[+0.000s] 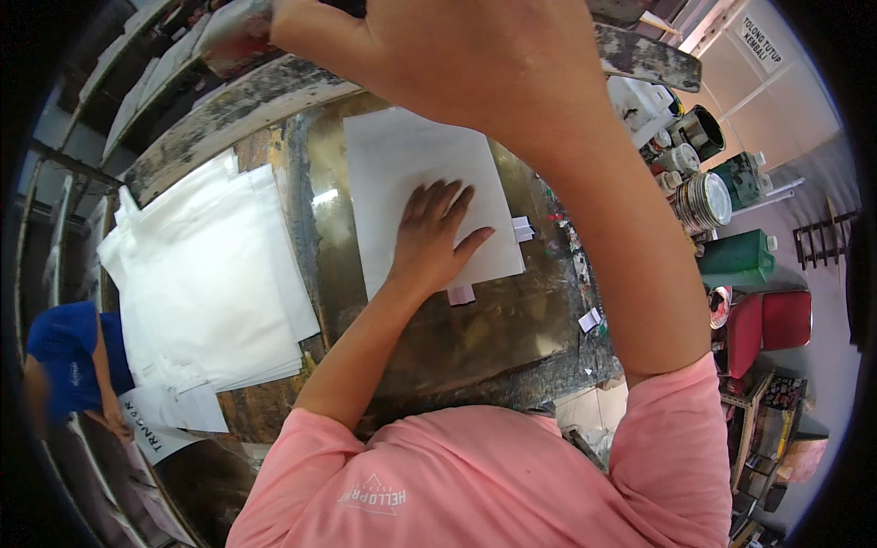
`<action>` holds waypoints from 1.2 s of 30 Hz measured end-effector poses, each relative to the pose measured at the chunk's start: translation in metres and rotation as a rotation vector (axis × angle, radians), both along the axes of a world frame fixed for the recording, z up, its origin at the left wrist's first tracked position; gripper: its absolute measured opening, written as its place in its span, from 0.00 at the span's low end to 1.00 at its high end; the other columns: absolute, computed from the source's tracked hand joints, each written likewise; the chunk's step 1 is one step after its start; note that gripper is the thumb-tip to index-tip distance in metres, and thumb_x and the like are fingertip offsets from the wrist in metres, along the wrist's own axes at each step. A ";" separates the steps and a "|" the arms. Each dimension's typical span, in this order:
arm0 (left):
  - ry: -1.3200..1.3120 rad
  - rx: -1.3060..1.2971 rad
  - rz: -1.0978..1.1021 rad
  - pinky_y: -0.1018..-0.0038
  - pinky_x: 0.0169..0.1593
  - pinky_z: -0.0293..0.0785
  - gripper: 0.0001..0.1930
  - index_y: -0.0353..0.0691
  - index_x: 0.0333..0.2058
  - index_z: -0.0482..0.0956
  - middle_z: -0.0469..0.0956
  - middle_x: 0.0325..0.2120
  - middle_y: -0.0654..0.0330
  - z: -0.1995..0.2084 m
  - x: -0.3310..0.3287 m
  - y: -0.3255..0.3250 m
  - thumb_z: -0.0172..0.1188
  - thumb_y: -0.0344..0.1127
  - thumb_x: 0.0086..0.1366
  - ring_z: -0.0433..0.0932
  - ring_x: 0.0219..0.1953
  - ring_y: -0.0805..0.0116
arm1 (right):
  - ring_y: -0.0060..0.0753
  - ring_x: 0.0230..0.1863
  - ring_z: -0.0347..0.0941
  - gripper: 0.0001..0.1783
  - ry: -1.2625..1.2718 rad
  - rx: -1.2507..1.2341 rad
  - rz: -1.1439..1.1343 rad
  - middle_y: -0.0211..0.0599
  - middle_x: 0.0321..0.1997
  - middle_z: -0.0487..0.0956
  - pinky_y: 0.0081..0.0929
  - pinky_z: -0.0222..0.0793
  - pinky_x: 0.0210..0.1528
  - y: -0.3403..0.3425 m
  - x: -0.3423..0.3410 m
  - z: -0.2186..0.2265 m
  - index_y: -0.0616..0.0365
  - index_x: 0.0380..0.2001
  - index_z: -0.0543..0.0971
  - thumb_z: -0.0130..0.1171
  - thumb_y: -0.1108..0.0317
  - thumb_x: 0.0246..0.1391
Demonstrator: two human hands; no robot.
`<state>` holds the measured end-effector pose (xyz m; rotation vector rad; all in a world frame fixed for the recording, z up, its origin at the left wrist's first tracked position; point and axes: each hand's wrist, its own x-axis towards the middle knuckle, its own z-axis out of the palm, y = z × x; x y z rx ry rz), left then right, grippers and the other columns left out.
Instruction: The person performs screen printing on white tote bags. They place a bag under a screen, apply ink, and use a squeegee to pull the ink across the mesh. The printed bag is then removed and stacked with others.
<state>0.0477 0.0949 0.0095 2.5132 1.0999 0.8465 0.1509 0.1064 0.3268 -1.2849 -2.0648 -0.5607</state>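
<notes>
My left hand [434,228] lies flat with its fingers spread on a white rectangular sheet [384,155], which may be paper or thin cloth. Under the sheet is a glossy brown board [420,338] on the worktable. Small folded paper pieces, a white one [523,228] and a pinkish one [461,295], sit against the sheet's right and near edges. High and close to the camera, my right hand [448,64] reaches across the top of the view. Its fingers are mostly cut off, so whatever they may hold is hidden.
To the left lies a stack of white sheets [210,283]. A wooden beam [237,114] crosses behind the board. Metal racks line the left, where a person in a blue shirt [68,356] stands. Paint cans [703,201], a green jerrycan [738,258] and red chairs [786,320] are at right.
</notes>
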 end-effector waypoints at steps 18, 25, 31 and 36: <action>-0.759 -0.554 0.405 0.65 0.62 0.79 0.58 0.28 0.72 0.67 0.85 0.53 0.49 0.088 -0.174 -0.103 0.90 0.41 0.46 0.82 0.59 0.61 | 0.46 0.48 0.74 0.26 -0.206 -0.444 0.103 0.42 0.44 0.79 0.45 0.66 0.52 -0.091 0.023 -0.136 0.56 0.52 0.83 0.67 0.47 0.63; 0.089 -0.171 0.707 0.58 0.61 0.56 0.65 0.39 0.66 0.80 0.74 0.44 0.59 -0.001 -0.181 -0.132 0.84 0.73 0.29 0.70 0.52 0.57 | 0.45 0.46 0.80 0.22 -0.018 -0.769 0.127 0.35 0.47 0.84 0.46 0.78 0.48 -0.129 0.020 -0.233 0.52 0.47 0.86 0.73 0.49 0.56; 0.076 -0.206 0.654 0.58 0.59 0.58 0.65 0.39 0.66 0.80 0.75 0.44 0.60 -0.009 -0.188 -0.130 0.85 0.71 0.28 0.70 0.50 0.58 | 0.47 0.49 0.79 0.31 -0.049 -0.502 0.150 0.38 0.51 0.83 0.44 0.80 0.49 -0.100 0.018 -0.278 0.54 0.56 0.82 0.77 0.55 0.50; 0.072 -0.252 0.656 0.57 0.60 0.60 0.63 0.33 0.60 0.82 0.75 0.43 0.57 -0.003 -0.186 -0.131 0.87 0.67 0.25 0.70 0.51 0.54 | 0.46 0.45 0.78 0.27 -0.012 -0.417 0.129 0.36 0.45 0.80 0.44 0.79 0.45 0.023 0.023 -0.299 0.51 0.53 0.83 0.76 0.54 0.52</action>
